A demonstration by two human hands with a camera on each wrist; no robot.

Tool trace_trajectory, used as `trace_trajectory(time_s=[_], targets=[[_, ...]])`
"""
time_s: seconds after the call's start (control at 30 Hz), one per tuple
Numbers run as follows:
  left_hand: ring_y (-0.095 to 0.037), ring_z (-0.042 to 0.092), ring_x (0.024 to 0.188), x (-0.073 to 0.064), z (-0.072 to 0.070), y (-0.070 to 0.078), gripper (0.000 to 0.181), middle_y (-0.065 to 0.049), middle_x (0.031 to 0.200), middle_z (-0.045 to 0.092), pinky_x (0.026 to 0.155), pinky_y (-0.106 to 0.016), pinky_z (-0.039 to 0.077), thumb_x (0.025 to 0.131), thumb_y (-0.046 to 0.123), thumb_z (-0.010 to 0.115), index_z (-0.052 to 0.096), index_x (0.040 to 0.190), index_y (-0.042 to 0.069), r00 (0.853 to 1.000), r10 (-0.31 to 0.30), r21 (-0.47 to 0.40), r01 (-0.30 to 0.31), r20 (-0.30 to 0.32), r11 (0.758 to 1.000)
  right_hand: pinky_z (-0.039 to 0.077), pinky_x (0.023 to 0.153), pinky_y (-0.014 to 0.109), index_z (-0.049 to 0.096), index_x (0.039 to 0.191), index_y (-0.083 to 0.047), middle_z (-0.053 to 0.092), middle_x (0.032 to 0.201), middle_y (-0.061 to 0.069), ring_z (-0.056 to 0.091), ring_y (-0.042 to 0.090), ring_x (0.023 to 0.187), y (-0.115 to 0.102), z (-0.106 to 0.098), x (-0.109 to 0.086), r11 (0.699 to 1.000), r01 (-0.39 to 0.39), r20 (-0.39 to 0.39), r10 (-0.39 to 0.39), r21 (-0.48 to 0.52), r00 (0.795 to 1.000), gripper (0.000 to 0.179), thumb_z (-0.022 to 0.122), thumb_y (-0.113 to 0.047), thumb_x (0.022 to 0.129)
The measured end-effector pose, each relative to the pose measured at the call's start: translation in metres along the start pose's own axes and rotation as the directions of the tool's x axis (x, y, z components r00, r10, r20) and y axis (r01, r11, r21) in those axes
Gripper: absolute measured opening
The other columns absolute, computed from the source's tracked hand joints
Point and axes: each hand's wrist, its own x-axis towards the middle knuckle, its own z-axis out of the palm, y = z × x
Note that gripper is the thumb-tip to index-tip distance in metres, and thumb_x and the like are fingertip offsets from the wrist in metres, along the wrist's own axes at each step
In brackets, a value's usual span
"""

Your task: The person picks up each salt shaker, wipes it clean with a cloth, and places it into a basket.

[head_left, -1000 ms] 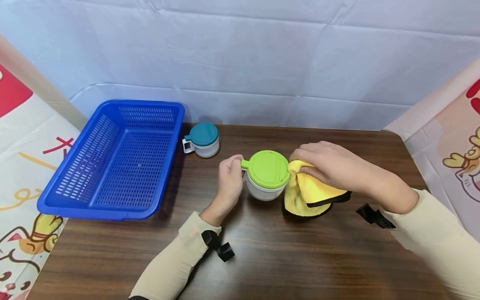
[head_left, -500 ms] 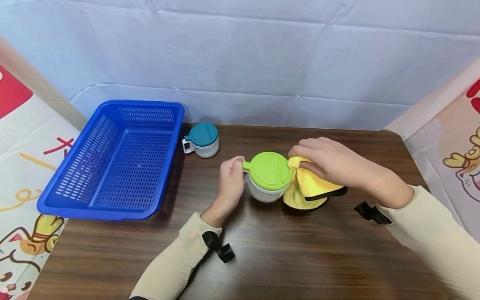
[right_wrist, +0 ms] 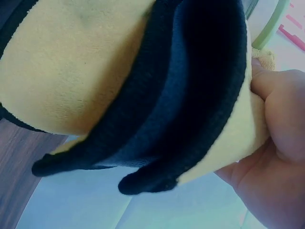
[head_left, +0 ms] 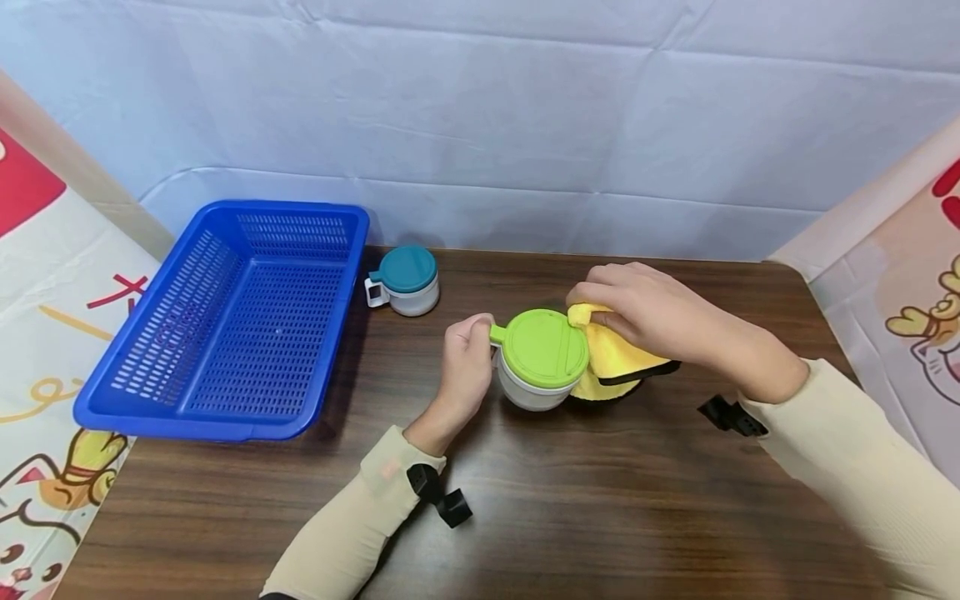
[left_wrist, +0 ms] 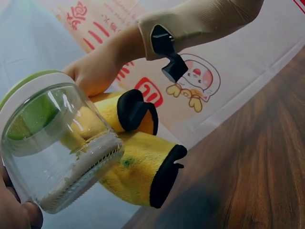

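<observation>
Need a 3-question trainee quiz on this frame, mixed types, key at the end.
1. Multiple choice. The trim on the cloth in the right hand is: a) white, b) black, c) red.
2. True or false: the teal-lidded jar stands outside the basket.
3. Fill in: the jar in the left hand has a ____ lid.

Key: 1: b. 2: True. 3: green.
</observation>
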Motion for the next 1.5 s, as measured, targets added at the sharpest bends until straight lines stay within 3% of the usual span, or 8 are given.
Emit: trace_trajectory(time_s=[0.5, 1.07, 1.27, 1.5], targets=[[-0.011, 0.028, 0.053, -0.001, 0.003, 0.000, 0.034, 0.002, 0.056, 0.029, 0.052, -0.023, 0.021, 0.091, 0.000, 0.036, 0.036, 0.057, 0.007, 1.000, -0.002, -0.008, 0.002, 0.001, 1.000, 0.042, 0.073, 0.036, 0.067, 0.107, -0.021, 0.058, 0.094, -0.008, 0.053, 0.011, 0.085, 0.004, 0.004, 0.017, 0.999, 0.033, -0.014, -0.032, 0.033, 0.999, 0.034, 0.072, 0.006, 0.087], [-0.011, 0.028, 0.055, -0.002, 0.005, 0.000, 0.034, 0.002, 0.057, 0.029, 0.053, -0.022, 0.022, 0.090, -0.002, 0.037, 0.037, 0.057, 0.008, 1.000, 0.010, -0.009, -0.010, 0.007, 1.000, 0.042, 0.076, 0.039, 0.065, 0.101, -0.022, 0.056, 0.090, -0.008, 0.054, 0.014, 0.084, 0.003, 0.004, 0.040, 0.998, 0.045, 0.088, -0.049, 0.044, 0.995, 0.022, 0.071, -0.002, 0.092], [-0.011, 0.028, 0.055, -0.002, 0.007, -0.001, 0.035, 0.002, 0.058, 0.029, 0.053, -0.023, 0.022, 0.090, -0.002, 0.036, 0.036, 0.057, 0.008, 1.000, 0.008, -0.004, -0.008, 0.011, 1.000, 0.042, 0.081, 0.043, 0.065, 0.102, -0.021, 0.057, 0.092, -0.006, 0.053, 0.017, 0.086, -0.003, 0.002, 0.048, 0.998, 0.033, 0.145, -0.040, 0.054, 0.989, 0.026, 0.070, 0.002, 0.091], [-0.012, 0.027, 0.056, -0.003, 0.008, -0.002, 0.035, 0.002, 0.059, 0.029, 0.054, -0.023, 0.022, 0.091, 0.000, 0.037, 0.036, 0.057, 0.009, 1.000, 0.005, 0.005, -0.005, 0.015, 1.000, 0.042, 0.089, 0.044, 0.060, 0.092, -0.023, 0.047, 0.083, -0.008, 0.047, 0.015, 0.083, -0.014, 0.000, 0.058, 0.999, 0.052, 0.207, -0.048, -0.015, 0.977, 0.030, 0.066, 0.006, 0.089]])
